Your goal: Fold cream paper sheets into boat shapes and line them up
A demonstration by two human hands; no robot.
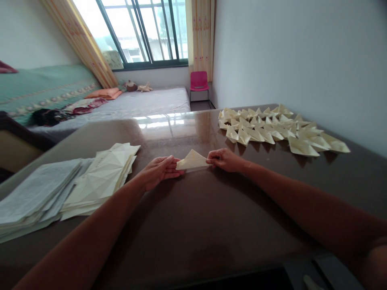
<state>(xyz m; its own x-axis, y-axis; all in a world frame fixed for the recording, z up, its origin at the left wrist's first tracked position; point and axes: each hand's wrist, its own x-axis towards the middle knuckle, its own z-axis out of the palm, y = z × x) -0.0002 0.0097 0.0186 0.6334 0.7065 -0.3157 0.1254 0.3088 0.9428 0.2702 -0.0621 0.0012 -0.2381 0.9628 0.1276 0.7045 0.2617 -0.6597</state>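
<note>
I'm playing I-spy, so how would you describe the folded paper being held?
Find the shiny brown table. Near its middle, the left hand and right hand hold a cream folded paper with a pointed peak. Pointy paper shapes at right sit in rows, and creased paper sheets at left lie stacked; only this one is held.

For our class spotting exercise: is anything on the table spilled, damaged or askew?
Nothing looks spilled or torn. Slightly askew: the creased cream sheets lie in an uneven pile, corners jutting out, left of the left hand. The folded paper looks intact.
</note>
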